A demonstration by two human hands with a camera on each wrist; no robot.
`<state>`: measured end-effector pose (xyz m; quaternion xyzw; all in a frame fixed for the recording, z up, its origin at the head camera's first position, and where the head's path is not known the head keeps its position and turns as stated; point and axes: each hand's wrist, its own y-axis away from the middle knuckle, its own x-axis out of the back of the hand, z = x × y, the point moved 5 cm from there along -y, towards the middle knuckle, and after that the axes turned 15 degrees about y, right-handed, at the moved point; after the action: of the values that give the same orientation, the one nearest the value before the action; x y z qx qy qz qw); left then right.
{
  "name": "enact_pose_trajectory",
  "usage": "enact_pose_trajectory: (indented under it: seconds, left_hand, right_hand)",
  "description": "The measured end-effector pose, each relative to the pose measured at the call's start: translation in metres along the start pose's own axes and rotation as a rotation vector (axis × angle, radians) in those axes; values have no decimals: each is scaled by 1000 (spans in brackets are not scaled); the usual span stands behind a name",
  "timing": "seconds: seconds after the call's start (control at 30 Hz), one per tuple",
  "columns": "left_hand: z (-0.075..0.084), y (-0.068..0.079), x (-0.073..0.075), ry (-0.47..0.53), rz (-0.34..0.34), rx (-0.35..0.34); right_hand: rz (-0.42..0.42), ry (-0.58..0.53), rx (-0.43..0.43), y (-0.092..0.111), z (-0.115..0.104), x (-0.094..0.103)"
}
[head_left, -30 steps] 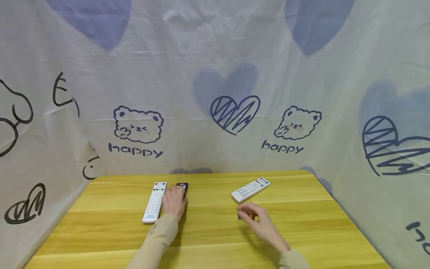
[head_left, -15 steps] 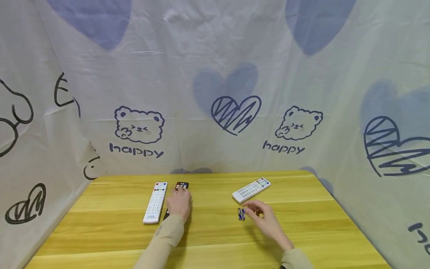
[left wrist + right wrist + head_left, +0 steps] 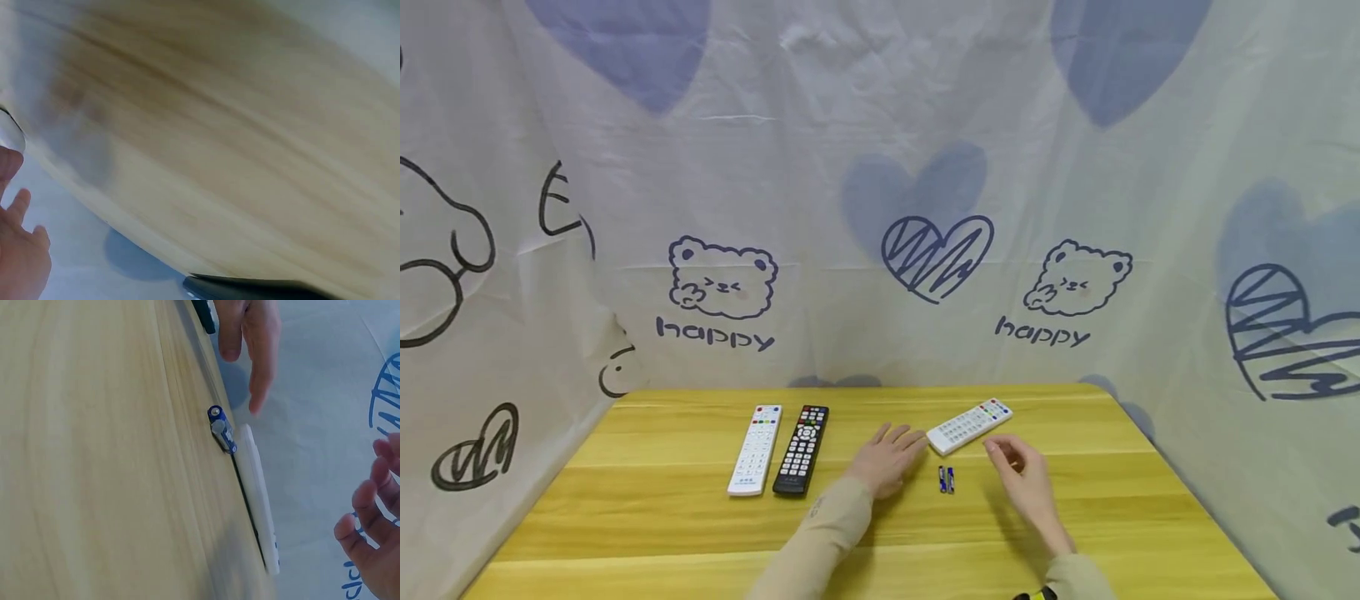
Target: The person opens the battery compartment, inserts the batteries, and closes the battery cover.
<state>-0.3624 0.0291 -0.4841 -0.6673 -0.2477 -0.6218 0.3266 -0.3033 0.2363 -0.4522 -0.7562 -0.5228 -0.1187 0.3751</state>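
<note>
My left hand (image 3: 887,461) has its fingers spread over the middle of the table, near the lower left end of a slanted white remote control (image 3: 968,427). My right hand (image 3: 1027,477) hovers to the right of two small blue batteries (image 3: 947,480), fingers loosely bent with nothing between them. The batteries lie side by side just below that remote. In the right wrist view, the batteries (image 3: 222,430) lie near the end of the white remote (image 3: 256,487), and my right hand (image 3: 378,519) is apart from both. A black remote control (image 3: 801,450) lies left of my left hand.
Another white remote control (image 3: 756,451) lies parallel to the black one, on its left. The yellow wood-grain table (image 3: 647,517) meets a pale printed curtain (image 3: 820,333) at its back and sides.
My left hand has left the black remote and moved right towards the slanted white one. My right hand has let go of the batteries and drawn slightly right. The black remote is uncovered.
</note>
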Motion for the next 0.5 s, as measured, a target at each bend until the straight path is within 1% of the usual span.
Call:
enact_pose_trajectory:
  seconds: [0.13, 0.2, 0.4, 0.5]
  left_hand:
    - [6, -9, -6, -57, -44, -7]
    - [7, -11, -9, -82, -56, 3]
    - [12, -17, -10, -190, -120, 28]
    - [14, -19, -9, -212, -133, 33]
  right_hand:
    - [70, 21, -1, 0, 4, 4]
    - [83, 23, -1, 0, 3, 5]
    - [80, 19, -11, 0, 2, 6]
    - [68, 19, -8, 0, 1, 5]
